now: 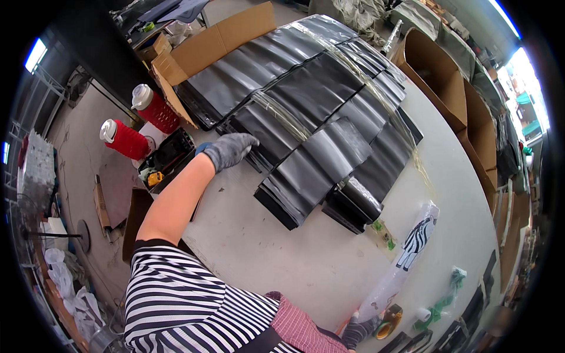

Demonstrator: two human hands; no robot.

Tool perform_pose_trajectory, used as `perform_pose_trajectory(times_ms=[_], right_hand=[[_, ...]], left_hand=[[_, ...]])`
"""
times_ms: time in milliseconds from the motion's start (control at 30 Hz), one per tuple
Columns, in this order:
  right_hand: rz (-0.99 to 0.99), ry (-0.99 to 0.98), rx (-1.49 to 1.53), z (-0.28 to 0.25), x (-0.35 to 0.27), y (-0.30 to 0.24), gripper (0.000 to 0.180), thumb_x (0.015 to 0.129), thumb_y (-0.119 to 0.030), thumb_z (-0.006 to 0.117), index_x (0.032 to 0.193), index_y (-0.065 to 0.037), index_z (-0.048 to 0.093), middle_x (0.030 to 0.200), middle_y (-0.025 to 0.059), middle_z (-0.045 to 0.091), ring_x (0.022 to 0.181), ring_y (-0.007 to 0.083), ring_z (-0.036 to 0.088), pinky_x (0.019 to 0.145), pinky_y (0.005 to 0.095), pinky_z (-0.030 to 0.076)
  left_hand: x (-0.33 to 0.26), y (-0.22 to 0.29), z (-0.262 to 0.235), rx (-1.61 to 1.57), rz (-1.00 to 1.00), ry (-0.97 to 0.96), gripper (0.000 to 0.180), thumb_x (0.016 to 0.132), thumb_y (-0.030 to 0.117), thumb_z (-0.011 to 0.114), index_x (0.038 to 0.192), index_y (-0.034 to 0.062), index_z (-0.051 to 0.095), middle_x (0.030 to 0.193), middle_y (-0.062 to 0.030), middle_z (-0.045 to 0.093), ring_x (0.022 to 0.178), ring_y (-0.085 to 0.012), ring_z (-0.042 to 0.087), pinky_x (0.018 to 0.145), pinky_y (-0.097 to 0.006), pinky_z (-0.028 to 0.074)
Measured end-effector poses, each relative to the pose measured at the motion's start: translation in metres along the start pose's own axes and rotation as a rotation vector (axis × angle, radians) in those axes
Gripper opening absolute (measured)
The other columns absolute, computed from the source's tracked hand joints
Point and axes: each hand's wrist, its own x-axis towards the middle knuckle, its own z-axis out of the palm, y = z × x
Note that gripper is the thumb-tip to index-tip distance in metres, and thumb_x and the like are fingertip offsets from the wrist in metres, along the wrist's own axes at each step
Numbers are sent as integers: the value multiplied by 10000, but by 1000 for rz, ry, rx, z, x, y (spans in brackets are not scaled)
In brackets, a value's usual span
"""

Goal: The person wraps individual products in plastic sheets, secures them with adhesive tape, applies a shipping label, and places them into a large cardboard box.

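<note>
My left hand (231,151), in a grey glove, reaches out to the left edge of a spread of flat black plastic bags (312,88). Its fingers are stretched out beside the bags; contact is hard to make out. Several stacks of the bags overlap, some with clear tape-like strips across them. Low in the picture, my right hand (360,330), also gloved, is closed at the lower end of a long clear plastic sleeve (400,265) with a zebra picture. Its fingers are partly hidden. A roll of tape (389,321) lies right beside it.
An opened cardboard box (229,32) stands behind the bags. Two red jugs with white lids (126,140) and a black bin (168,154) are left of the pale table (276,265). Tall cardboard boxes (432,65) line the right side. Green-and-white wrapping (450,294) lies near right.
</note>
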Motion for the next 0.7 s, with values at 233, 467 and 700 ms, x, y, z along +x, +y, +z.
perform_pose_trajectory(times_ms=[233,467,700], right_hand=[[24,-3,-9,-1,-3,10,945,705,-248,727,1483,9,257,1489,247,334,1392,404,299,1167,442,232],[22,-14,12,-1,-2,11,935,708,-253,725,1477,16,264,1489,255,329,1392,407,296,1164,449,234],[25,-28,36,-10,-6,6,926,712,-257,722,1471,22,272,1488,264,324,1392,411,293,1161,456,236]], left_hand=[[31,49,-17,482,39,-18,302,881,175,600,1176,121,637,1027,-114,609,924,-315,631,811,-419,521],[43,28,-22,276,49,37,203,858,222,657,1010,101,715,994,-97,613,927,-292,626,847,-387,501],[60,38,-22,491,62,-20,158,888,182,578,958,62,653,1012,-154,628,963,-346,632,852,-442,509]])
